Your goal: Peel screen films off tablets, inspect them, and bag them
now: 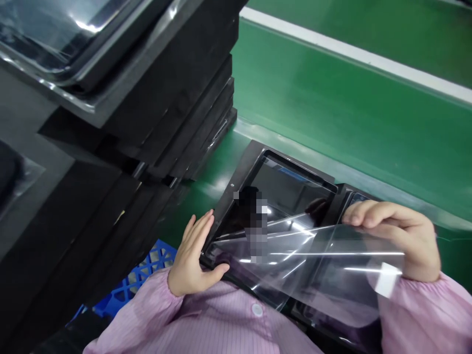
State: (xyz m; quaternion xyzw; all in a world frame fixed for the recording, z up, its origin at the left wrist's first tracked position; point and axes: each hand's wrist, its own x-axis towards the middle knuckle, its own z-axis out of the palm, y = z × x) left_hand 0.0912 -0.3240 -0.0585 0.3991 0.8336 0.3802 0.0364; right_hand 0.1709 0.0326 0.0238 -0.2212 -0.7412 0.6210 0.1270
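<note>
A glossy black screen panel (291,191) lies in a dark foam tray (236,182) close to my body. My left hand (197,260) rests at the tray's near left edge, fingers stretched out and thumb apart, holding nothing. Between finger and thumb, my right hand (401,236) pinches the upper edge of a clear plastic film (342,280). The film slants over the panel's near right part, and a white tab (388,280) sits at its right end. Whether its left end still touches the glass, I cannot tell. Beneath the film and right hand is a second dark tray (344,189), partly hidden.
Tall stacks of black foam trays (177,113) rise on the left, with a glossy panel (47,34) on top. A blue plastic lattice (136,280) shows below them. Behind the trays stretches a green surface (350,118) with a white stripe (354,54).
</note>
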